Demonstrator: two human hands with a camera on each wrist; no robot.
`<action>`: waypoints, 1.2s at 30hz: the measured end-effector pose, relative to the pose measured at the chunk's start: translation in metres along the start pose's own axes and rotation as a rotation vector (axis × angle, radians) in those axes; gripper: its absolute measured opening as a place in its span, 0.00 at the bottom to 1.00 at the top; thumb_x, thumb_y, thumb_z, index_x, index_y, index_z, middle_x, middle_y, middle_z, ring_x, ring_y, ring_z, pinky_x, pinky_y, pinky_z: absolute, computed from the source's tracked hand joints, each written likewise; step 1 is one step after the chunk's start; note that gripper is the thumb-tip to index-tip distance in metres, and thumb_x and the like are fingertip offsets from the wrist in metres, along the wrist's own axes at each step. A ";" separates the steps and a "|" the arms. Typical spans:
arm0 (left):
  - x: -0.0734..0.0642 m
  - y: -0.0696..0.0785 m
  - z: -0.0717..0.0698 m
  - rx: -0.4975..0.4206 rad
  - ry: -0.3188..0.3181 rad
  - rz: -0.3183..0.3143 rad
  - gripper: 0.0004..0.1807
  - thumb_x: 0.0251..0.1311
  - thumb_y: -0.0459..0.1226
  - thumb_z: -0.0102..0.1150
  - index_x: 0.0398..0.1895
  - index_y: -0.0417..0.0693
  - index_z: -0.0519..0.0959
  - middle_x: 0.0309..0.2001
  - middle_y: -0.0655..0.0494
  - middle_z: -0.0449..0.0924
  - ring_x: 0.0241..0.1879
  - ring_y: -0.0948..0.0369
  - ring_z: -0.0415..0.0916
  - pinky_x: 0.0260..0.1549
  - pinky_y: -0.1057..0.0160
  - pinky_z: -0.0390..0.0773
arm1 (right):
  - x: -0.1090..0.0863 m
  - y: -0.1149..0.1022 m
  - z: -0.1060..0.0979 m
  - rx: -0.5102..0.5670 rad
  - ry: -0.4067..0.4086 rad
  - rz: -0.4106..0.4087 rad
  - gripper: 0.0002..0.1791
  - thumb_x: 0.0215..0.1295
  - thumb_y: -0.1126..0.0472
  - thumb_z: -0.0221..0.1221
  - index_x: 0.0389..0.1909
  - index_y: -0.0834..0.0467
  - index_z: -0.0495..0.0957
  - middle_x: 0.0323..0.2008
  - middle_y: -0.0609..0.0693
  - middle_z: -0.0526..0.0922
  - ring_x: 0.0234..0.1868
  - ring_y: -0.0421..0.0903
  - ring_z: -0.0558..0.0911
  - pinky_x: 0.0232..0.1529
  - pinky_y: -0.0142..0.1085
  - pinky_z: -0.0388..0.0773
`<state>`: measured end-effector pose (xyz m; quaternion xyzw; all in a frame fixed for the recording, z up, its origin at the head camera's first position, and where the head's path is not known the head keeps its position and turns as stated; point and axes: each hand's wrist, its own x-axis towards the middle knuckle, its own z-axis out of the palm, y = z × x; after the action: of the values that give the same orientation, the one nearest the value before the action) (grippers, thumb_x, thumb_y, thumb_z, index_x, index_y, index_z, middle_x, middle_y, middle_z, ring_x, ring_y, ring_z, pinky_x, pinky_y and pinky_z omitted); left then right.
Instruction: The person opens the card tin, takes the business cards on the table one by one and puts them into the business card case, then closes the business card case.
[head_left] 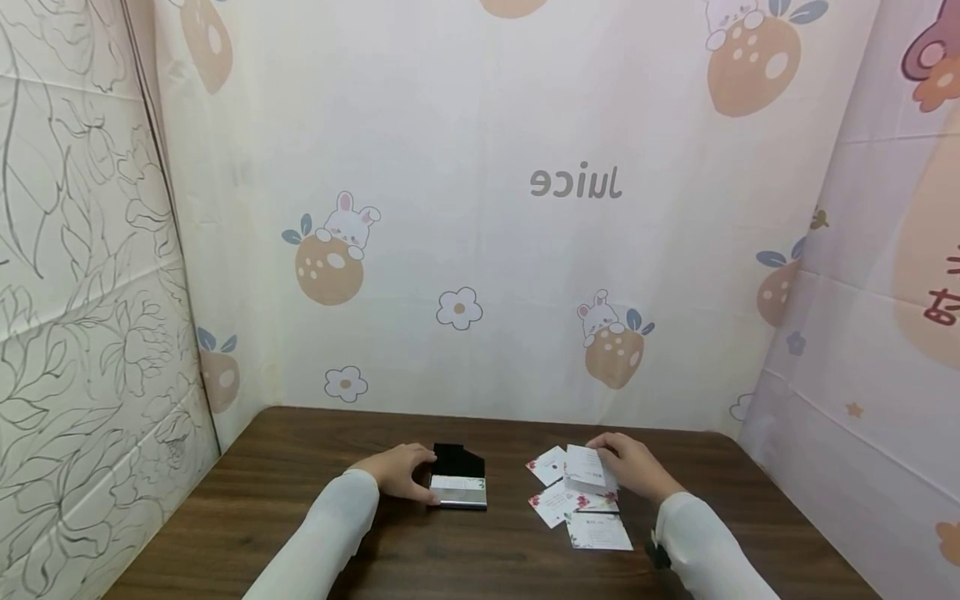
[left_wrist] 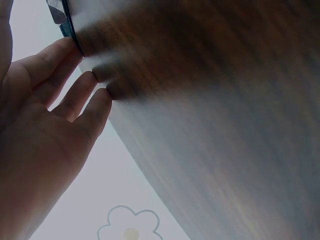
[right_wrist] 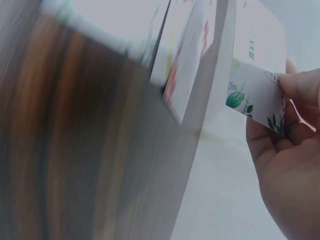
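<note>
My left hand [head_left: 399, 472] is at the left side of a card case [head_left: 459, 505], thumb near its front corner and index finger at the back, gripping it. The case stands open, its black lid [head_left: 453, 459] folded back and a white card with green leaves lying inside. The left wrist view catches just a dark edge of the case by the fingertips [left_wrist: 75, 47]. On the right, my right hand [head_left: 633, 465] pinches a white business card [right_wrist: 257, 65] with green leaf print between thumb and fingers. It is raised over a loose spread of floral cards [head_left: 598, 531].
Dark wood-grain table [head_left: 337, 550] lies under both hands. A pale curtain [head_left: 465, 233] with fruit and rabbit prints hangs behind its far edge. More printed cloth [head_left: 862, 333] closes the right side, and a line-drawn floral sheet [head_left: 82, 317] the left.
</note>
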<state>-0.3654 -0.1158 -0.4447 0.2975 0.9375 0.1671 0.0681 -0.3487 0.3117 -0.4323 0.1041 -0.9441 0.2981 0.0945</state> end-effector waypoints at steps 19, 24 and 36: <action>0.001 0.000 -0.001 0.006 -0.016 -0.019 0.41 0.55 0.56 0.71 0.67 0.41 0.73 0.67 0.46 0.69 0.68 0.48 0.64 0.63 0.46 0.68 | 0.030 -0.077 0.059 0.088 -0.015 -0.153 0.10 0.73 0.69 0.55 0.44 0.55 0.84 0.47 0.49 0.84 0.53 0.52 0.81 0.55 0.53 0.75; 0.000 0.000 -0.001 0.010 -0.005 -0.008 0.41 0.54 0.55 0.71 0.66 0.40 0.73 0.66 0.45 0.70 0.67 0.47 0.65 0.63 0.46 0.68 | 0.036 -0.096 0.074 0.102 -0.035 -0.183 0.11 0.73 0.69 0.55 0.44 0.55 0.84 0.47 0.50 0.83 0.55 0.52 0.80 0.57 0.53 0.75; 0.003 -0.001 0.001 0.005 0.008 -0.007 0.41 0.53 0.56 0.71 0.64 0.39 0.75 0.64 0.45 0.72 0.66 0.48 0.67 0.63 0.46 0.68 | 0.046 -0.127 0.112 0.102 -0.089 -0.315 0.11 0.72 0.68 0.55 0.43 0.55 0.86 0.43 0.48 0.83 0.46 0.46 0.80 0.49 0.48 0.77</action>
<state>-0.3685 -0.1145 -0.4464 0.2935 0.9393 0.1654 0.0644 -0.3742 0.1382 -0.4423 0.2683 -0.9031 0.3222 0.0928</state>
